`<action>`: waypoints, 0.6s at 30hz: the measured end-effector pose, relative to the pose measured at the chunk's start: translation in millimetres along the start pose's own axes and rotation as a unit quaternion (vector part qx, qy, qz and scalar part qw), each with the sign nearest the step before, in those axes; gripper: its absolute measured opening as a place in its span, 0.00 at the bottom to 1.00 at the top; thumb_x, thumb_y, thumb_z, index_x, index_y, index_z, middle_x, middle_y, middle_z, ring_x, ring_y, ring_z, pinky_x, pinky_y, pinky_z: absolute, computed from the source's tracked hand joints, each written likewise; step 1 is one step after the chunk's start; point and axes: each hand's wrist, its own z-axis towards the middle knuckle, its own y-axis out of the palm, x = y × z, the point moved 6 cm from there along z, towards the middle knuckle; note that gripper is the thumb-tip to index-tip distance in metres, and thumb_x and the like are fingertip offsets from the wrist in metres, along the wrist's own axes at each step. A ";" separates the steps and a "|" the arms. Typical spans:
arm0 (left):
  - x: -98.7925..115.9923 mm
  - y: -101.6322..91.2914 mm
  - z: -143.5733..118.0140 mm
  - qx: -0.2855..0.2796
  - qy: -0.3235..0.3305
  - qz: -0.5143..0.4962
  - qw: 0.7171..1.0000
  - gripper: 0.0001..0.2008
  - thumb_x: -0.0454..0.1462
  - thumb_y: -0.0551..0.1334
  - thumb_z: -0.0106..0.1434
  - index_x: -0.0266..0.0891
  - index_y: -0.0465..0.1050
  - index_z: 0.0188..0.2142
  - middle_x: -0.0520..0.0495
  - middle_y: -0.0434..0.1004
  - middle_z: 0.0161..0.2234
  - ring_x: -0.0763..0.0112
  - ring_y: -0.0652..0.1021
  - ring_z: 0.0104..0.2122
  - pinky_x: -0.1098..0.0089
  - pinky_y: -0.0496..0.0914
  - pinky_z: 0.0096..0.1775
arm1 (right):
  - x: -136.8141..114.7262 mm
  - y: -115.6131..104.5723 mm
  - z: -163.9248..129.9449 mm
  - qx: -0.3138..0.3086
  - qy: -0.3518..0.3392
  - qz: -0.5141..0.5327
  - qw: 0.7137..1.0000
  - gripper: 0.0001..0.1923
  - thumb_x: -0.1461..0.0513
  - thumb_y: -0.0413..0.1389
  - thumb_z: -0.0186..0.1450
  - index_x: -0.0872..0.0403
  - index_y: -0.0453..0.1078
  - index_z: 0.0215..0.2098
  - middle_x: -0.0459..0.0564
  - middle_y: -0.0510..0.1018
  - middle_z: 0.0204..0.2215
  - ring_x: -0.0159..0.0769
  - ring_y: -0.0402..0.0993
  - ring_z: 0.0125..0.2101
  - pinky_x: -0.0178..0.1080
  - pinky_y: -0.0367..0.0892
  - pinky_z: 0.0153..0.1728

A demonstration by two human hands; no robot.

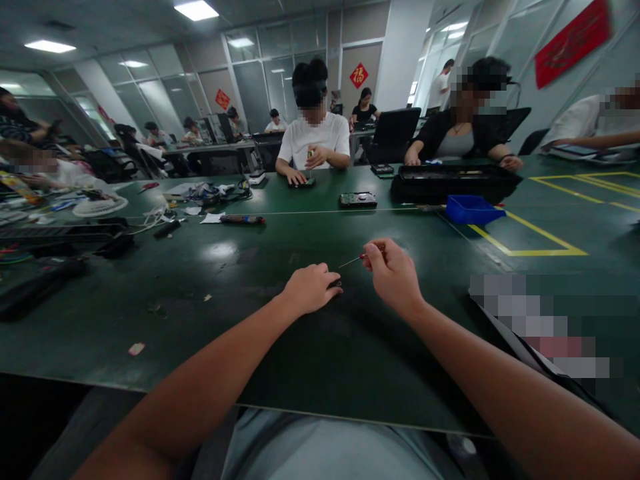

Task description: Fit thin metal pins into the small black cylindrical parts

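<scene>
Screwdriver (356, 259) — thin metal shaft, red grip — sits pinched in the curled right hand (393, 275), tip pointing to 8 o'clock. Left hand (311, 288) rests curled on the smooth green mat (210, 313), fingertips on a small dark part (336, 284).

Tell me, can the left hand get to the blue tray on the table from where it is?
Probably not without leaning. The blue tray lies far off on the right side of the table, beyond the right hand holding a thin tool. The left hand would have to cross over it.
</scene>
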 end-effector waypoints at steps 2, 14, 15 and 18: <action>-0.7 1.1 2.0 0.004 0.004 -0.026 1.000 0.18 0.48 0.58 0.67 0.43 0.76 0.49 0.41 0.74 0.43 0.56 0.76 0.43 0.62 0.70 0.39 | -0.2 -0.3 -0.3 0.000 -0.004 -0.002 1.000 0.12 0.54 0.47 0.71 0.52 0.68 0.37 0.47 0.77 0.26 0.37 0.74 0.28 0.40 0.64 0.33; -66.3 -37.2 -8.2 0.155 -0.132 -0.431 0.879 0.15 0.42 0.63 0.62 0.41 0.79 0.47 0.43 0.78 0.38 0.69 0.74 0.29 0.68 0.67 0.32 | 3.2 0.3 1.4 -0.017 0.000 -0.008 1.000 0.13 0.54 0.47 0.71 0.51 0.68 0.37 0.48 0.77 0.26 0.38 0.74 0.29 0.41 0.64 0.33; -76.1 -39.7 -11.1 0.159 -0.161 -0.481 0.847 0.15 0.42 0.63 0.62 0.40 0.78 0.47 0.43 0.77 0.37 0.72 0.73 0.26 0.71 0.64 0.27 | 3.9 0.5 1.6 -0.017 -0.001 -0.007 1.000 0.13 0.54 0.47 0.71 0.51 0.68 0.37 0.48 0.77 0.26 0.38 0.74 0.29 0.41 0.64 0.33; -107.3 -46.4 -25.7 0.184 -0.232 -0.622 0.725 0.14 0.39 0.60 0.62 0.37 0.77 0.45 0.45 0.73 0.34 0.75 0.70 0.23 0.74 0.56 0.21 | 5.2 1.1 2.1 -0.018 -0.001 -0.004 1.000 0.13 0.54 0.47 0.71 0.51 0.68 0.37 0.49 0.77 0.27 0.39 0.74 0.30 0.41 0.64 0.34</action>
